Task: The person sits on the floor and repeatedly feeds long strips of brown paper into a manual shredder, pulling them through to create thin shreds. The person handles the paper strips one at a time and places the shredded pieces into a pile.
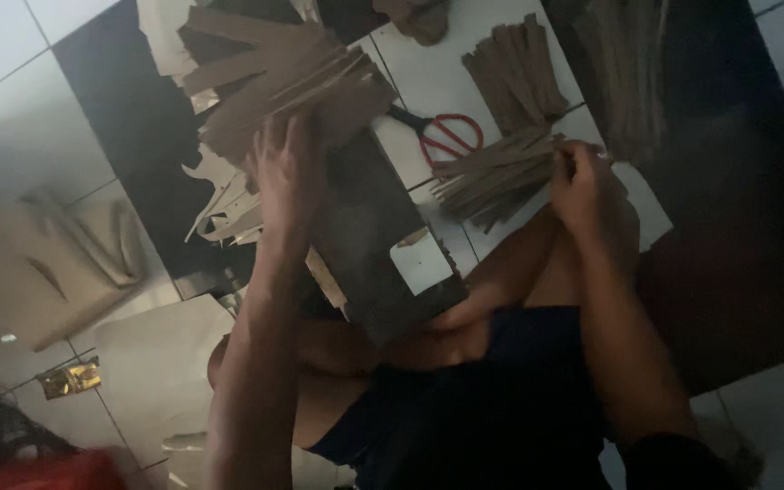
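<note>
Two hands work over the floor [11, 54] past my knees. My left hand [288, 172] grips a dark board [374, 236] under stacked cardboard strips [292, 77]; my right hand [587, 186] pinches a bundle of strips [492, 172] pointing left. Beyond lie red scissors [446, 136]. Dim light blurs the far edge.

Two bare forearms, sleeveless as far as the frame shows. Left hand [288, 172] and right hand [583, 186] without gloves, rings or a watch (dim light, so small details hard to make out). Dark navy shorts [465, 399] across the lap, plain, with no visible pattern or print. Bare knees above the shorts' hem. Dark hair strands at the bottom left corner.
</note>
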